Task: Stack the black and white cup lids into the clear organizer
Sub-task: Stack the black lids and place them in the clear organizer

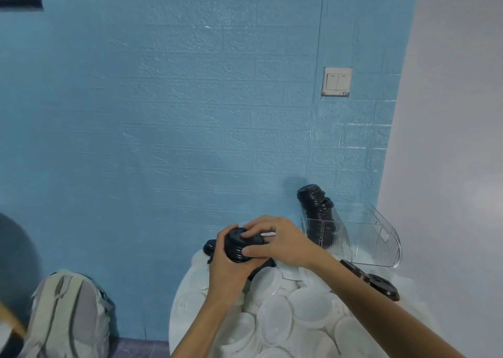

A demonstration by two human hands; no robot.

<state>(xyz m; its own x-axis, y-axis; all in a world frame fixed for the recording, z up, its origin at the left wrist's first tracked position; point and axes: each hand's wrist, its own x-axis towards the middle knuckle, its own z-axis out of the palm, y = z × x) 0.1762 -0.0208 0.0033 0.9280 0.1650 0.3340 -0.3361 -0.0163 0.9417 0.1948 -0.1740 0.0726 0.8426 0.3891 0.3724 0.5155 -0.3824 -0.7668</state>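
So basically a short stack of black lids point(241, 244) is being held up over the table by both hands, and that's the thing everything turns on. The left hand point(227, 265) is wrapped around the stack from underneath and the side, fingers curled snug on it, while the right hand point(283, 242) is laid over the top with fingertips on the upper lid and the thumb pressed against the stack's edge, so both are closed on it, not spread. The stack's axis looks tipped a bit, top leaning toward the wall. The clear organizer point(381, 238) is sat off to the right of the hands, near but not touching, and its left slot is already filled with a leaning column of black lids point(315, 208) poking out the top. The compartment to the right appears empty. Since the organizer lies on the right-hand side, the right hand is judged the nearer one for the drop-in. Loose white lids point(275, 314) are piled all over the table underneath, plus a couple of loose black lids point(381, 285) by the organizer's base.
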